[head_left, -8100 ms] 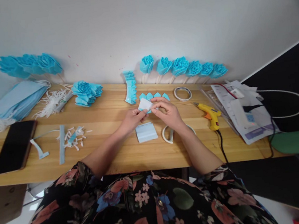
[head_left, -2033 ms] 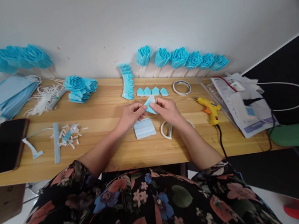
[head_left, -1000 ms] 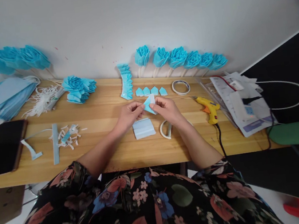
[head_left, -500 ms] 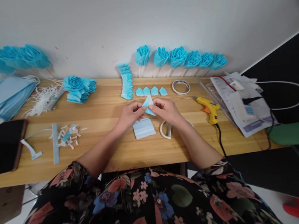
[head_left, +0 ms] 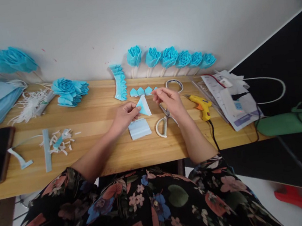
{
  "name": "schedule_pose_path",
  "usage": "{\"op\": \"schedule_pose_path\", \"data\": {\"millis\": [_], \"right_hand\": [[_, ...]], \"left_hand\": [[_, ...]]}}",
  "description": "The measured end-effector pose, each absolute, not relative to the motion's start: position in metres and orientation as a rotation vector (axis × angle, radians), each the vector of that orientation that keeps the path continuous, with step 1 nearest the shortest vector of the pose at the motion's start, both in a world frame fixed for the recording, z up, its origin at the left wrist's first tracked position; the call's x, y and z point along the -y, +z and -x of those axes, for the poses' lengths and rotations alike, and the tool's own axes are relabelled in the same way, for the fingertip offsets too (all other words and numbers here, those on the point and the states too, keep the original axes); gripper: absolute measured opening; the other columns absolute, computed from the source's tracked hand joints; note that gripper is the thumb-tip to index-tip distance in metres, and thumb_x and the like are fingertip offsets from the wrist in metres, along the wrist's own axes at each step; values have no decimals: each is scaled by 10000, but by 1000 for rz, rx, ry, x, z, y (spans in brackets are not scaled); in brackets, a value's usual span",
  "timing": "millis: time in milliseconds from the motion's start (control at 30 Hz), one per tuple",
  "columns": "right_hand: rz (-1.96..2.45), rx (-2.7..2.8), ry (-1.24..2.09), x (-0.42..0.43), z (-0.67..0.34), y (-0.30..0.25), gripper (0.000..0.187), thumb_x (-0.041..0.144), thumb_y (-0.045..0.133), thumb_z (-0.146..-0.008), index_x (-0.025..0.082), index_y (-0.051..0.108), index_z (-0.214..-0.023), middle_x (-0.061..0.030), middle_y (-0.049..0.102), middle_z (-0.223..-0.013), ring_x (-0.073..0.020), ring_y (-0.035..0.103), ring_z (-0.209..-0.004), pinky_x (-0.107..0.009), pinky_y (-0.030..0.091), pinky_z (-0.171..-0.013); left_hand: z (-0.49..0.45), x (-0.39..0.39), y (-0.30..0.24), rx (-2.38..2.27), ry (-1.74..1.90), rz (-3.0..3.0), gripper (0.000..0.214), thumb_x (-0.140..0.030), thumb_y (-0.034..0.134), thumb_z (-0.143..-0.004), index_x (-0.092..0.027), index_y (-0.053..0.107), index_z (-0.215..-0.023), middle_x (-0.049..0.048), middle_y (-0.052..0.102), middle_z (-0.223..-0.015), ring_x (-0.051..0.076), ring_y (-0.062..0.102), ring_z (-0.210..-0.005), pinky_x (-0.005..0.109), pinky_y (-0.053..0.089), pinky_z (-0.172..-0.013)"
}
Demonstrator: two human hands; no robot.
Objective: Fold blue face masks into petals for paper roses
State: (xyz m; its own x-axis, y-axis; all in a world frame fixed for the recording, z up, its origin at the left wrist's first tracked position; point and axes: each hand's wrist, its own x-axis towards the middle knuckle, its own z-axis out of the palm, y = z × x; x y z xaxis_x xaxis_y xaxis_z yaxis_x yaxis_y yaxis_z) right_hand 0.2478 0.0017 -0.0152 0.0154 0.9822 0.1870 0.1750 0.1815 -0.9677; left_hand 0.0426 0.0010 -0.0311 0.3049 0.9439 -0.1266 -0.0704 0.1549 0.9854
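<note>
Pinching the folded cloth at its nine o'clock corner: left hand. Right hand, at the cloth's three o'clock, is narrowly curled; any hold cannot be determined.

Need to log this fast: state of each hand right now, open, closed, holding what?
Left hand: closed, pinching the folded blue-and-white triangle.
Right hand: partly curled, apart from the triangle; can't tell whether it holds anything.
</note>
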Motion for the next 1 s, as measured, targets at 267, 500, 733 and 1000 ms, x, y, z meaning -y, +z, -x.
{"op": "schedule_pose_path", "data": {"millis": [267, 500, 733, 1000], "right_hand": [[1191, 1720, 1176, 7, -232, -16, 378, 554, 641, -859, 195, 590, -754, 30, 533, -683, -120, 467, -644, -270, 368, -625], [1278, 1756, 1120, 6, -231, -22, 271, 433, 656, -819, 191, 561, -744, 46, 461, -630, -112, 398, -602, -260, 296, -575], [1255, 1764, 1113, 7, -230, -22, 265, 417, 648, -837, 203, 548, -716, 45, 500, -638, -110, 415, -592, -257, 311, -568], [1152, 1670, 948, 3, -239, -20, 285, 416, 612, -898, 249, 685, -1117, -37, 701, -1040, -196, 633, -962, -318, 506, -791]], "left_hand": [[-43, -1, -33, -973, 945, -1222, 246, -360, 741, -738, -159, 604, -702, -41, 570, -577, 68, 486, -509, 214, 393, -523], [-43, -1, -36, -946, 912, -1283, 303, -430, 745, -748, -171, 590, -716, -31, 589, -590, 77, 489, -516, 223, 400, -531], [-43, -1, -36, -929, 910, -1248, 249, -366, 747, -766, -166, 608, -720, -25, 599, -599, 77, 498, -518, 220, 403, -534], [-41, -2, -27, -872, 941, -1012, 221, -272, 742, -782, -156, 583, -681, -25, 595, -576, 73, 521, -500, 210, 415, -529]]}}
